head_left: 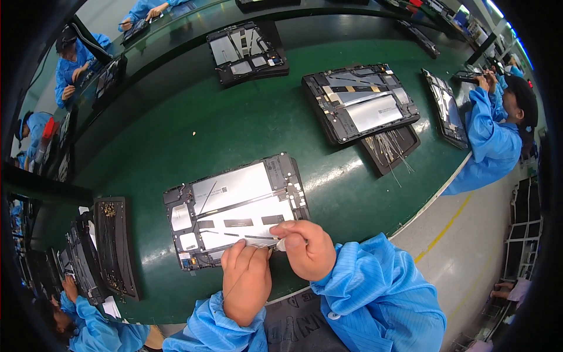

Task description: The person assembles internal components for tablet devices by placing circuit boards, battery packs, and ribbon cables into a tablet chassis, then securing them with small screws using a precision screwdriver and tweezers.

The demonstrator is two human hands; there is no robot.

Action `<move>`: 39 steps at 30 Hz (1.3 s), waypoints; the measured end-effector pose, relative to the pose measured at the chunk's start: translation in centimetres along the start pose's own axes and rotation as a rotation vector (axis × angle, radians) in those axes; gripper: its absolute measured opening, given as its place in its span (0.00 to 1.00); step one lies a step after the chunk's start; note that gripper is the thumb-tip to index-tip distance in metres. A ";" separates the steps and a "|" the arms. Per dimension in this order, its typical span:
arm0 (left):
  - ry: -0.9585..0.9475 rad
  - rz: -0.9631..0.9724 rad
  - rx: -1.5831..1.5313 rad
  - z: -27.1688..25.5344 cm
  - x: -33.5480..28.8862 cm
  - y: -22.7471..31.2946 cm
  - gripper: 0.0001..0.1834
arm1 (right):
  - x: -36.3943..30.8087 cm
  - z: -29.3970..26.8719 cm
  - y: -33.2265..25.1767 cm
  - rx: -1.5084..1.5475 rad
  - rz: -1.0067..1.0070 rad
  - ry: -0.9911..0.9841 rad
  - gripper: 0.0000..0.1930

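Note:
An opened tablet (243, 185) lies before me, its silver battery panels and dark frame exposed. Over its near edge, my left hand (247, 281) has its fingers pressed together. A thin wire (236, 278) comes from those fingertips and trails across the back of the hand; my thumb is hidden. Right beside it, my right hand (308, 251) is closed in a pinch at the tablet's near right part. A small white piece (281, 245) shows at its fingertips, too covered to name.
Another opened tablet (369, 114) sits on a stack at the right, above a black tray of thin cables (381, 161). A dark tray (120, 234) with black cables stands left. Farther back lies one more tablet (226, 44). Co-workers in blue sit around the green table (146, 152).

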State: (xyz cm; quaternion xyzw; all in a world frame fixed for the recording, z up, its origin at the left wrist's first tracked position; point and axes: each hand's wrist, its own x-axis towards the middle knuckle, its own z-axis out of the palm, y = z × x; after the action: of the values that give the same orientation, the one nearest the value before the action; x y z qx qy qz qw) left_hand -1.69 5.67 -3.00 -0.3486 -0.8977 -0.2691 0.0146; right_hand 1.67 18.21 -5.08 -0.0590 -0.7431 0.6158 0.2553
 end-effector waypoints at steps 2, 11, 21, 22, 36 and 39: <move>-0.020 0.005 -0.002 0.1 -0.2 -0.2 0.08 | 1.2 -0.5 -1.3 -0.165 -0.076 -0.130 0.07; -0.093 -0.011 0.010 -0.3 0.0 -0.2 0.10 | 2.8 0.0 -1.1 -0.405 -0.291 -0.415 0.08; -0.028 0.002 0.126 -2.0 -0.9 -2.9 0.07 | 2.1 -2.7 -1.3 0.232 0.530 0.114 0.18; 0.047 -0.025 0.155 -2.4 -1.1 -3.6 0.07 | 2.2 -3.1 -1.4 0.225 0.578 0.132 0.18; 0.416 -0.552 0.140 -5.3 -2.1 -9.2 0.10 | -0.1 -5.2 -2.0 0.077 1.086 -0.150 0.27; 0.330 -0.792 -0.268 -5.3 -3.0 -10.8 0.16 | 0.0 -4.8 -2.4 0.158 1.201 -0.182 0.28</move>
State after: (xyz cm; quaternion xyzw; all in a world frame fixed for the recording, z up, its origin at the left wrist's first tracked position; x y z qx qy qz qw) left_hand -7.14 -5.39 -4.17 0.0708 -0.9049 -0.4197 0.0082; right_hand 4.31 21.90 -2.31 -0.3958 -0.5508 0.7079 -0.1972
